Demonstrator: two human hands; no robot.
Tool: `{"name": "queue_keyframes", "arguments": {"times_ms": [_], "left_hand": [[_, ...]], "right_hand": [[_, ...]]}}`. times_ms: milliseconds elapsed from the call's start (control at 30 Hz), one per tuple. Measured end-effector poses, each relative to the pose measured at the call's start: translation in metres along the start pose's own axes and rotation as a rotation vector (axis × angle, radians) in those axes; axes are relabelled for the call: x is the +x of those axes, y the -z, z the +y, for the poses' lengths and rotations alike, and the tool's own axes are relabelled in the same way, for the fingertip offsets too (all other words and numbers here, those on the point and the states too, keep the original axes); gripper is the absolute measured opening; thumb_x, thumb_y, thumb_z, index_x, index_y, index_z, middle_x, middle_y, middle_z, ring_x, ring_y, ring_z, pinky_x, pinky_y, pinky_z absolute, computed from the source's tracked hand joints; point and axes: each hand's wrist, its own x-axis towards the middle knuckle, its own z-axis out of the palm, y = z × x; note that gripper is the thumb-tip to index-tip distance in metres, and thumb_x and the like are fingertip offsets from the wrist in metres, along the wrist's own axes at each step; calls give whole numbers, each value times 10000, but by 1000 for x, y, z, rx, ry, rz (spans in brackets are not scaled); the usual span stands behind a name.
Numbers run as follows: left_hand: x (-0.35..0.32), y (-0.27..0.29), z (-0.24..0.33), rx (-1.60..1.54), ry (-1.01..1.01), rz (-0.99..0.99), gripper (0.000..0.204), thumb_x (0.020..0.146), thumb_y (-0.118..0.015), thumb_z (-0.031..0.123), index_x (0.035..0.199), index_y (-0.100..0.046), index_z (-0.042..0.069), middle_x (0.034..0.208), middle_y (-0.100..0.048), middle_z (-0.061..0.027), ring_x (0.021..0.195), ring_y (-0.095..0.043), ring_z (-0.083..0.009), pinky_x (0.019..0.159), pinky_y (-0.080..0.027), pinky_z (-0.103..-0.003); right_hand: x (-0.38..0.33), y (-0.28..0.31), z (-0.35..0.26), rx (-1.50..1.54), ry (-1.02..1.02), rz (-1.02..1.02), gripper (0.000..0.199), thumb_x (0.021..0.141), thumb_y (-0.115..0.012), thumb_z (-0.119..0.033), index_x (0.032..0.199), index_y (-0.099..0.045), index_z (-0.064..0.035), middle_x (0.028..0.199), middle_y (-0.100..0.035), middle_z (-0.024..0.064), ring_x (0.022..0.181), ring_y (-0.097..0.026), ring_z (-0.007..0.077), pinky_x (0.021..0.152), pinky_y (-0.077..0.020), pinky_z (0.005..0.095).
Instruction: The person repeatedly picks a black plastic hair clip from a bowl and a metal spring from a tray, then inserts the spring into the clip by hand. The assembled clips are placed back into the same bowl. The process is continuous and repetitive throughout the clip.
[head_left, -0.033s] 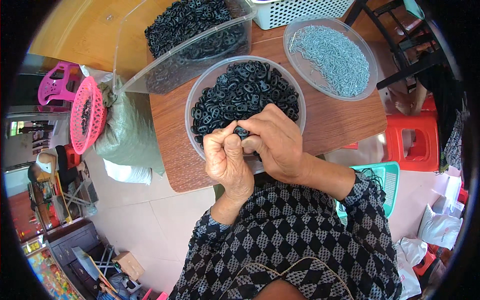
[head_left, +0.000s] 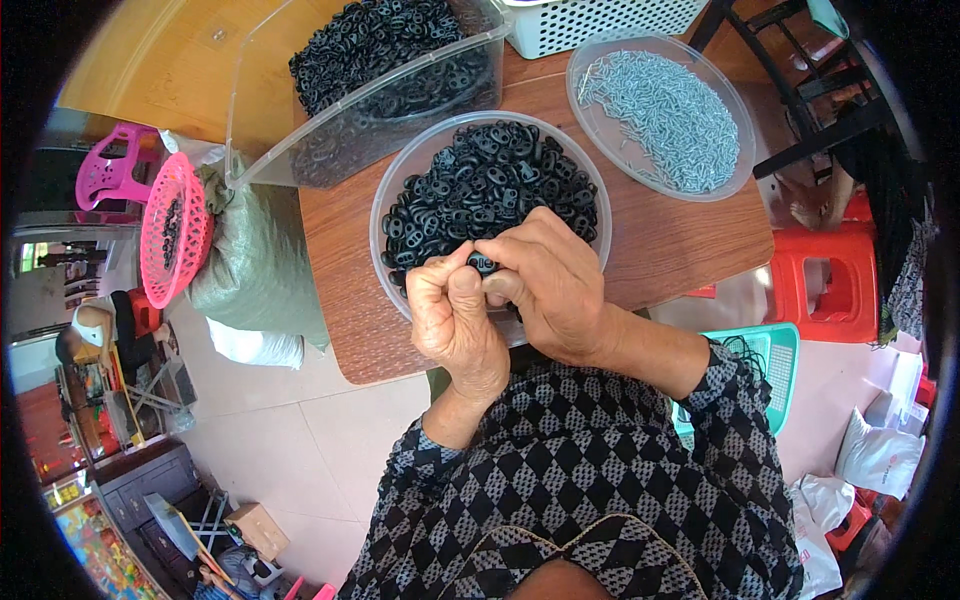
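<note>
My left hand (head_left: 458,320) and my right hand (head_left: 555,285) meet over the near rim of a round clear tub (head_left: 378,225). Between their pinched thumbs and fingertips sits a small black oval plastic piece (head_left: 482,264), partly covered by the fingers. Beneath and beyond my hands, the tub is heaped with black two-holed plastic pieces (head_left: 470,185). To the right, a round clear tray (head_left: 625,165) carries a pile of tiny silvery metal pieces (head_left: 670,115), thin and short like springs or screws; I cannot tell which.
A large clear bin (head_left: 370,105) of black pieces stands at the back left of the wooden table (head_left: 690,240), a white perforated basket (head_left: 600,25) behind. Around it are a pink basket (head_left: 160,255) on a sack (head_left: 250,250), a red stool (head_left: 800,270) and a green basket (head_left: 785,370). Another person (head_left: 90,335) sits far left.
The black piece in my fingertips is turned very slightly. Both hands otherwise keep their place.
</note>
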Motion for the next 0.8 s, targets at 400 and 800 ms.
{"name": "queue_keyframes", "arguments": {"times_ms": [400,800], "left_hand": [[23,-1,27,-201,279,-61,122,875,-581,75,900,-562,-43,704,-587,-72,492,-516,-94,405,-449,-205],[20,8,25,-204,352,-98,201,879,-577,76,1013,-597,-72,810,-616,-90,553,-541,-101,464,-459,-205]], "right_hand": [[17,8,0,97,-21,-65,265,689,-646,-34,939,-572,15,792,-547,98,675,-508,248,606,-427,336],[10,10,3,-19,47,-63,253,683,-685,-94,889,-577,4,756,-557,75,641,-516,226,558,-415,325]]}}
